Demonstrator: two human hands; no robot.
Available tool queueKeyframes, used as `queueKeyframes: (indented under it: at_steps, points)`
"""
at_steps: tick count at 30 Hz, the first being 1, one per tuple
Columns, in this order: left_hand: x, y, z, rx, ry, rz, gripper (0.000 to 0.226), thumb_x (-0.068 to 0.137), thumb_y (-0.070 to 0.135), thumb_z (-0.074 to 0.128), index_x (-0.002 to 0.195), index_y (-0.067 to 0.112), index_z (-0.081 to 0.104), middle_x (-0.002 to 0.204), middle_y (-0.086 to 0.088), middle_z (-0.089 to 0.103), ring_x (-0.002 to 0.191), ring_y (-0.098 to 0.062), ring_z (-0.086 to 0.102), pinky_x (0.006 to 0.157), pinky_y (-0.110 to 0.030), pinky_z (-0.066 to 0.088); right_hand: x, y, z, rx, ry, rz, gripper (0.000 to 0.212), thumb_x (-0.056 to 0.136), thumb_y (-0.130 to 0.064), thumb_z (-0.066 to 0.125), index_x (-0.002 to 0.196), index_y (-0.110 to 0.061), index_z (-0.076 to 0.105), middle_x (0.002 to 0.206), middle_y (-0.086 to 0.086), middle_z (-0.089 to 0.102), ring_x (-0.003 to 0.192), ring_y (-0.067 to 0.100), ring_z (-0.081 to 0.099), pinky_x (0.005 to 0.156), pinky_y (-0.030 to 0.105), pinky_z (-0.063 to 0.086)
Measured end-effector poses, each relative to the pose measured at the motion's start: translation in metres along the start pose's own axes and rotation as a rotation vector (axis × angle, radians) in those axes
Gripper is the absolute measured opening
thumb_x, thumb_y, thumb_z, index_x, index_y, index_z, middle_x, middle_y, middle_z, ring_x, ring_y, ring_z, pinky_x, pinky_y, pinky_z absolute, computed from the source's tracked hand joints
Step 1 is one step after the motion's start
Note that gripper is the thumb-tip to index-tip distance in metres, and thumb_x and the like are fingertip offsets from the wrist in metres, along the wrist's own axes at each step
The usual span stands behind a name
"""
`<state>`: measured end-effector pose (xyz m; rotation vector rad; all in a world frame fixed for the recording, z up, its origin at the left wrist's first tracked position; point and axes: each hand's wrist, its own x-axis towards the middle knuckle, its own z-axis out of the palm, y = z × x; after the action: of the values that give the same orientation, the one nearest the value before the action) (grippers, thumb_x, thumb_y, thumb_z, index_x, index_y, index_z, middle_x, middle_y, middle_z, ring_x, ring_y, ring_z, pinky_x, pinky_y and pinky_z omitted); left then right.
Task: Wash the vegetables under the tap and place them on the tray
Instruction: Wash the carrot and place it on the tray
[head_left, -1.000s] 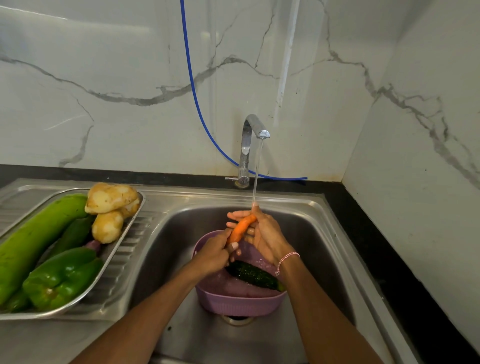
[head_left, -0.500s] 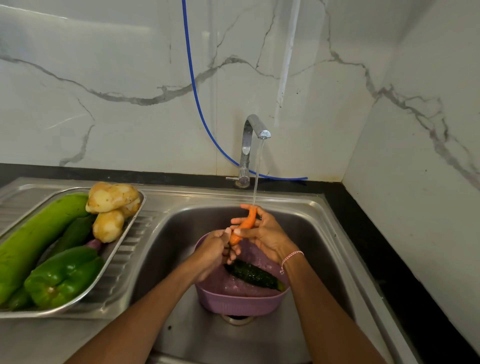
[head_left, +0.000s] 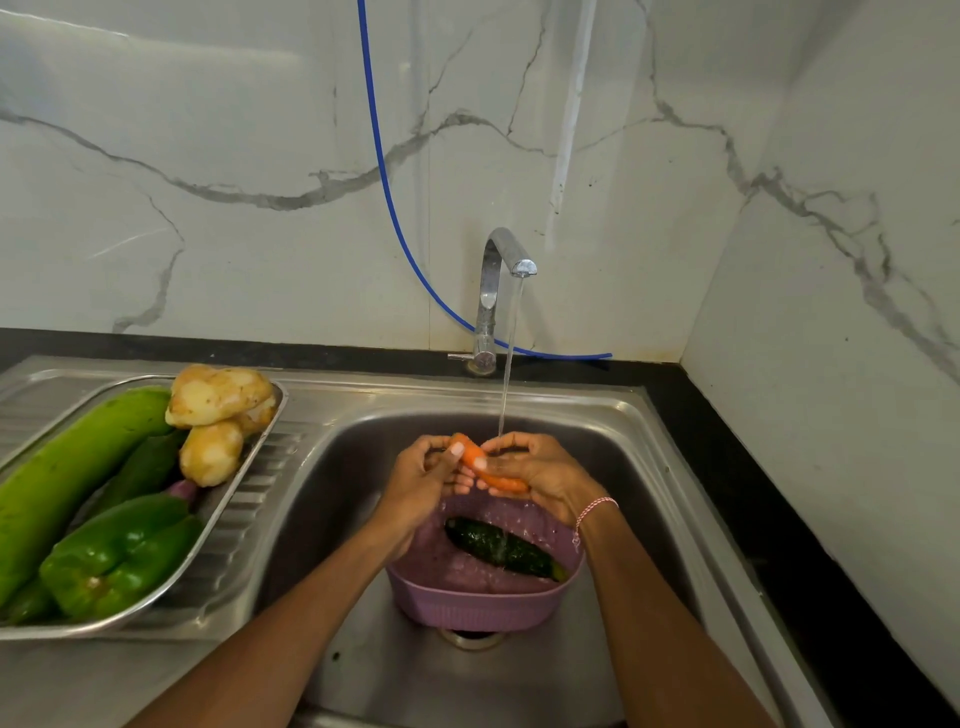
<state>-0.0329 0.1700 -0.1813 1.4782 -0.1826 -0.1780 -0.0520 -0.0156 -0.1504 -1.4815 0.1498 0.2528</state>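
An orange carrot (head_left: 480, 464) lies slanted between both hands over the sink, just left of the running stream from the tap (head_left: 506, 260). My left hand (head_left: 418, 480) grips its upper end and my right hand (head_left: 540, 475) cups its lower end. Below them a purple colander (head_left: 467, 608) sits in the sink basin (head_left: 332, 499) and holds a dark green cucumber (head_left: 501, 548). On the drainboard at left, the steel tray (head_left: 228, 512) carries a long green gourd (head_left: 67, 473), a green pepper (head_left: 119, 556) and potatoes (head_left: 215, 397).
A blue hose (head_left: 384, 171) hangs down the marble wall and runs behind the tap. A marble side wall stands close on the right beyond the black counter edge (head_left: 779, 519). The drain (head_left: 470, 638) shows under the colander.
The carrot has turned from pointing up-right to slanting down to the right. My left hand rose to its upper end and my right hand shifted under its lower end.
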Motion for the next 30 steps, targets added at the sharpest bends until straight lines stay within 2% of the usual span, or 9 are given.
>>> queueKeyframes:
  at_steps: [3,7,9,12,15,18,24,27,30]
  points:
    - [0.002,-0.001,-0.003,0.090,-0.002,0.074,0.023,0.102,0.016,0.062,0.124,0.012,0.069,0.097,-0.013,0.077,0.085,-0.020,0.072,0.077,-0.026,0.061,0.004,0.004,0.003,0.003,-0.122,-0.038,0.044,0.094,0.002,0.073,0.136,-0.006,0.063,0.116,0.021,0.074,0.095,0.031,0.074,0.082,0.040,0.066]
    - [0.004,-0.001,-0.006,0.264,-0.076,0.145,0.038,0.102,0.023,0.063,0.140,0.028,0.062,0.120,-0.001,0.067,0.106,-0.009,0.067,0.082,-0.018,0.056,0.013,0.009,0.009,-0.020,-0.096,-0.077,0.034,0.106,-0.005,0.057,0.138,-0.015,0.060,0.116,0.015,0.069,0.091,0.024,0.068,0.074,0.036,0.063]
    - [0.005,-0.004,-0.006,0.350,-0.107,0.171,0.040,0.103,0.026,0.062,0.141,0.035,0.061,0.118,0.000,0.064,0.107,-0.009,0.066,0.087,-0.024,0.056,0.014,0.010,0.012,-0.121,-0.022,-0.061,0.021,0.111,-0.024,0.051,0.128,-0.017,0.062,0.105,0.014,0.069,0.083,0.020,0.064,0.066,0.033,0.059]
    - [0.004,-0.006,-0.005,0.391,-0.162,0.180,0.037,0.102,0.025,0.064,0.135,0.039,0.066,0.115,0.002,0.064,0.103,-0.005,0.066,0.096,-0.033,0.056,0.015,0.011,0.016,-0.291,0.137,-0.061,0.038,0.112,-0.047,0.040,0.106,-0.016,0.061,0.077,0.003,0.058,0.059,0.011,0.052,0.051,0.025,0.046]
    - [0.001,-0.002,-0.002,0.384,-0.206,0.178,0.028,0.102,0.023,0.063,0.125,0.036,0.073,0.119,0.003,0.067,0.100,-0.006,0.067,0.088,-0.028,0.059,0.019,0.013,0.016,-0.325,0.278,-0.114,0.049,0.111,-0.050,0.040,0.083,-0.016,0.063,0.059,-0.002,0.049,0.043,0.007,0.041,0.044,0.023,0.036]
    - [-0.001,-0.001,0.000,0.392,-0.203,0.193,0.020,0.102,0.018,0.062,0.116,0.026,0.075,0.110,0.005,0.072,0.086,-0.004,0.068,0.075,-0.026,0.059,0.021,0.014,0.016,-0.312,0.308,-0.111,0.052,0.111,-0.046,0.042,0.070,-0.018,0.060,0.051,-0.004,0.047,0.041,0.008,0.039,0.043,0.023,0.034]
    - [0.000,-0.006,-0.002,0.401,-0.142,0.138,0.012,0.102,0.015,0.063,0.111,0.020,0.070,0.094,0.001,0.070,0.073,-0.006,0.067,0.067,-0.036,0.058,0.022,0.001,0.017,-0.095,0.212,0.000,0.027,0.109,-0.031,0.044,0.098,-0.014,0.061,0.068,0.002,0.051,0.059,0.013,0.046,0.058,0.029,0.042]
    - [0.000,-0.007,0.000,0.419,-0.169,0.126,0.015,0.103,0.016,0.062,0.117,0.018,0.065,0.098,0.001,0.069,0.073,-0.005,0.066,0.066,-0.037,0.059,0.021,0.002,0.015,0.013,0.117,0.046,0.018,0.110,-0.029,0.049,0.116,-0.016,0.060,0.085,0.007,0.058,0.071,0.017,0.056,0.066,0.033,0.051]
    - [0.000,-0.010,0.001,0.440,-0.222,0.076,0.022,0.102,0.018,0.063,0.123,0.019,0.056,0.106,-0.003,0.067,0.081,-0.011,0.070,0.068,-0.035,0.060,0.019,0.007,0.015,0.093,0.054,-0.011,0.018,0.109,-0.008,0.050,0.123,-0.016,0.057,0.099,0.011,0.058,0.081,0.017,0.059,0.074,0.031,0.056]
